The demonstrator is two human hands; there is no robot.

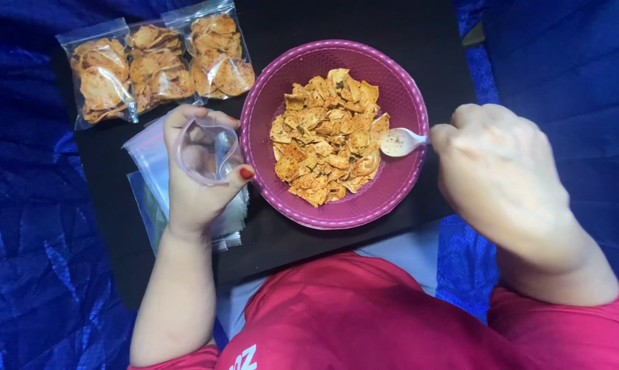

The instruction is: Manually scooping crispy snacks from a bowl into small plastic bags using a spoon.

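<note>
A magenta plastic bowl [395, 188] sits on a black tabletop and holds a heap of orange seasoned chips [326, 137]. My right hand [504, 178] grips a white spoon [400, 142] whose bowl rests over the right inner side of the magenta bowl, next to the chips. My left hand [200, 171] holds a small clear zip bag [207, 149] with its mouth spread open, just left of the bowl's rim.
Three clear bags filled with chips [155, 65] lie in a row at the back left. A stack of unfilled clear bags [152, 178] lies under my left hand. Blue shiny cloth [29, 240] surrounds the black tabletop [419, 27].
</note>
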